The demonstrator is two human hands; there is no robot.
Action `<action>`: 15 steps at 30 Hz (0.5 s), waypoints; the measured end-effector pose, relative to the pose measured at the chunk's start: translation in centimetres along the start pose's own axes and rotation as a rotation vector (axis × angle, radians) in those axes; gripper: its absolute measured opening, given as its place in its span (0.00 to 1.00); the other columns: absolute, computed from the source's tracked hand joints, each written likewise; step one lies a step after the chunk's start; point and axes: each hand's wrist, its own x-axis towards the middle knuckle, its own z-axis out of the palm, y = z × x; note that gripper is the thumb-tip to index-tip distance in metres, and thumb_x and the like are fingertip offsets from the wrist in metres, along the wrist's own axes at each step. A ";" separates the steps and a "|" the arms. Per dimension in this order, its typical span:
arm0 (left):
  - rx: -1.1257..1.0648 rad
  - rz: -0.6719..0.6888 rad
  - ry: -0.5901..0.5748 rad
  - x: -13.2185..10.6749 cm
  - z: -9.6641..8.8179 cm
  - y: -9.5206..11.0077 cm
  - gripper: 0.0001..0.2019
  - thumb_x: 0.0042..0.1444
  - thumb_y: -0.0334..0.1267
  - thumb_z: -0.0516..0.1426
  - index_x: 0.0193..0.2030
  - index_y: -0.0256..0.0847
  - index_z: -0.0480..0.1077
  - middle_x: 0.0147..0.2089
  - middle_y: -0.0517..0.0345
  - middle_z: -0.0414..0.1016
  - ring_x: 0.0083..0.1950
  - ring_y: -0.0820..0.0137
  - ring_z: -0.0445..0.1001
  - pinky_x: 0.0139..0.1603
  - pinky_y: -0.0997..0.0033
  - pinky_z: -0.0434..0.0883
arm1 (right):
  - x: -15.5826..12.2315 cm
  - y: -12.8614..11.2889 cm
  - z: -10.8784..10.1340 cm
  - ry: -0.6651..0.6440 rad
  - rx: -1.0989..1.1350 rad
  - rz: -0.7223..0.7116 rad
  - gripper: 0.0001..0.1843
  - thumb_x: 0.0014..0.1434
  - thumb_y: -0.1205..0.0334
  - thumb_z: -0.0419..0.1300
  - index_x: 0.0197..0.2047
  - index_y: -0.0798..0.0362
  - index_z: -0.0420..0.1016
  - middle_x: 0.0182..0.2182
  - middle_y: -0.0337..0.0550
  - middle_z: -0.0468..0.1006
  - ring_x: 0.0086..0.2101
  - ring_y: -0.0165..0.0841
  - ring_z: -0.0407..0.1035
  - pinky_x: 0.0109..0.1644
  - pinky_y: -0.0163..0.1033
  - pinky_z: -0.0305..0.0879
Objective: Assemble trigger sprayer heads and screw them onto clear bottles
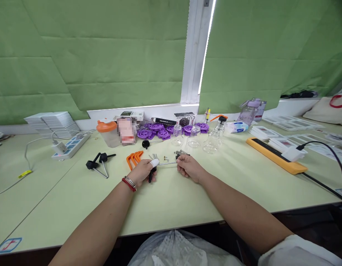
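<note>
A thin metal rod (167, 163) with a black handle (151, 175) at one end lies level just above the pale green table (171, 199), held between both hands near the middle of the near edge. The left hand (142, 172) closes around the handle end, a white cot on one fingertip (154, 162) pressing by the rod; the right hand (187, 166) pinches the far end, where a small dark part (178, 156) seems to sit, though it is too small to make out. To do this well, it looks wise to keep the rod level and steady with the left grip while the right fingertips do the fine work, low over the table so nothing dropped rolls away. Both forearms reach forward and converge on the rod, wrists low, the left one wearing a red bracelet (129, 183). Just beyond the rod lie small screws and springs (160, 157); left of it, orange clips (133, 158), and farther left, two more black-handled rods (100, 163). Behind the rod stand clear glass cups (193, 138) and purple plastic wheels (157, 131). Well to the right of it lies a yellow power strip (273, 155).
</note>
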 end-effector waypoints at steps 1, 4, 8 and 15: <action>-0.002 0.001 -0.001 0.0 0.0 0.0 0.22 0.45 0.59 0.56 0.28 0.40 0.62 0.23 0.58 0.69 0.18 0.68 0.70 0.15 0.74 0.56 | 0.0 0.0 0.0 0.004 -0.005 0.000 0.10 0.56 0.55 0.55 0.29 0.52 0.60 0.18 0.33 0.69 0.13 0.21 0.54 0.12 0.27 0.46; 0.001 0.005 0.000 0.0 0.0 0.0 0.21 0.46 0.58 0.56 0.27 0.40 0.61 0.23 0.57 0.69 0.18 0.69 0.69 0.15 0.74 0.56 | -0.1 0.0 0.1 0.021 -0.034 0.000 0.15 0.57 0.53 0.53 0.25 0.53 0.60 0.15 0.33 0.66 0.12 0.21 0.54 0.12 0.27 0.46; 0.012 0.012 0.002 0.0 -0.1 -0.1 0.20 0.47 0.57 0.56 0.28 0.39 0.61 0.23 0.58 0.69 0.18 0.69 0.70 0.15 0.75 0.56 | -0.1 -0.2 0.3 0.029 -0.074 0.008 0.18 0.58 0.50 0.52 0.23 0.53 0.60 0.14 0.34 0.65 0.12 0.21 0.54 0.12 0.27 0.48; 0.016 -0.002 0.011 0.1 -0.1 -0.1 0.19 0.48 0.56 0.56 0.29 0.39 0.62 0.23 0.58 0.69 0.18 0.69 0.70 0.14 0.75 0.55 | 0.0 -0.1 0.2 0.020 -0.045 0.028 0.14 0.59 0.50 0.51 0.30 0.52 0.61 0.18 0.35 0.70 0.13 0.22 0.58 0.12 0.27 0.49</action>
